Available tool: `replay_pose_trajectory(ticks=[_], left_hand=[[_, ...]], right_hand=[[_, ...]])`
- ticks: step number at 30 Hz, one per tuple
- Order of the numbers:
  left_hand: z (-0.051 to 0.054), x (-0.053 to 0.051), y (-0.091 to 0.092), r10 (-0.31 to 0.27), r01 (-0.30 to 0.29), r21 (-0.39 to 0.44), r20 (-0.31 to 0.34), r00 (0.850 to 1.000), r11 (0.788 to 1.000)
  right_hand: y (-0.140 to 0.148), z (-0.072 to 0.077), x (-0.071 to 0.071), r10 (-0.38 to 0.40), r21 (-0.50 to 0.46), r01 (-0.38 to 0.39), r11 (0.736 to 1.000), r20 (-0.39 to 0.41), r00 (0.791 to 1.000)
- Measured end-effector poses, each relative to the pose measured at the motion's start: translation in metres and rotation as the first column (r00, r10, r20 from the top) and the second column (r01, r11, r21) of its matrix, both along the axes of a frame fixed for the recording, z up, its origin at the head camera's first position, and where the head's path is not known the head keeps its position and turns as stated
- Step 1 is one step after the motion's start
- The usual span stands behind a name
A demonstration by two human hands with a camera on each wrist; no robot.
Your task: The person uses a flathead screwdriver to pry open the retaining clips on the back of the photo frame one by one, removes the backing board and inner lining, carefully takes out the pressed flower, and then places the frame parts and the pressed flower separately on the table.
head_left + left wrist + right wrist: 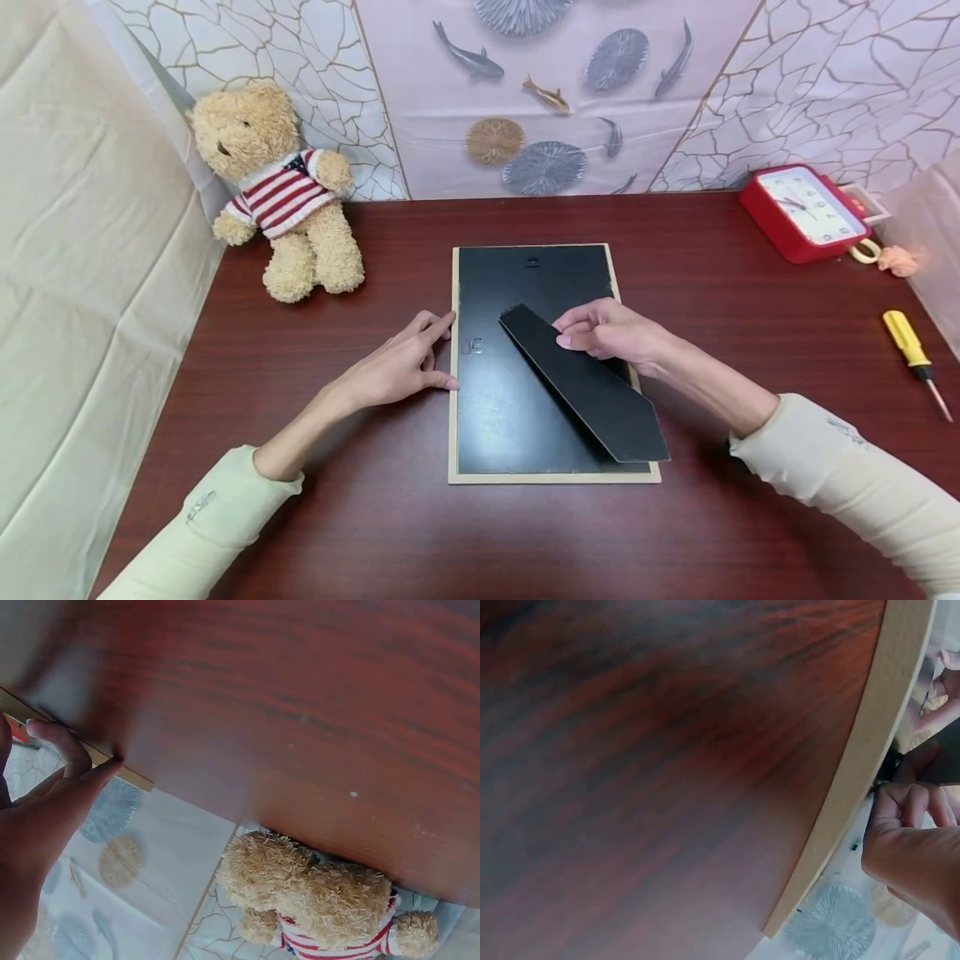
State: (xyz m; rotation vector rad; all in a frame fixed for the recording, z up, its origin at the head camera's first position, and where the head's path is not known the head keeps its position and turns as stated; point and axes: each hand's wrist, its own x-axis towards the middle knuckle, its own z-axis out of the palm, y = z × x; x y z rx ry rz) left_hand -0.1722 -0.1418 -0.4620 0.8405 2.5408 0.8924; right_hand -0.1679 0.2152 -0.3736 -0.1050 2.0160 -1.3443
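Observation:
A picture frame (480, 450) lies face down on the table, its back black and its narrow rim pale wood. From that back a black easel stand (592, 400) juts out at a slant, its wide end over the lower right corner. My right hand (611, 336) pinches the stand's right edge between thumb and fingers; in the right wrist view those fingers (911, 802) are curled beside the frame's rim (855, 765). Against the frame's left edge my left hand (397, 362) rests, thumb and forefinger spread apart and touching the rim.
A teddy bear (292, 192) in a striped sweater sits at the back left. At the back right stands a red alarm clock (806, 212), with a small peach-coloured item (897, 262) beside it. A yellow-handled screwdriver (907, 339) lies near the table's right edge.

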Motion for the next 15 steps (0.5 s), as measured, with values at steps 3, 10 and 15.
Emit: replay_pose_trajectory(ticks=[3,10,15], left_hand=[[-0.001,-0.004,-0.003,0.006,-0.007,0.032,0.036,0.999,0.999],[0.012,-0.001,-0.003,0.012,-0.01,0.094,-0.011,1.0,0.996],[0.045,0.011,0.005,0.068,-0.089,0.241,0.096,0.993,0.966]], right_hand=[[0.002,0.006,0.0,-0.004,-0.007,0.004,1.0,-0.016,1.0],[0.002,0.01,-0.001,-0.023,-0.044,0.022,0.999,-0.008,1.0],[0.003,0.011,0.002,-0.032,-0.054,0.032,0.998,-0.017,0.999]])
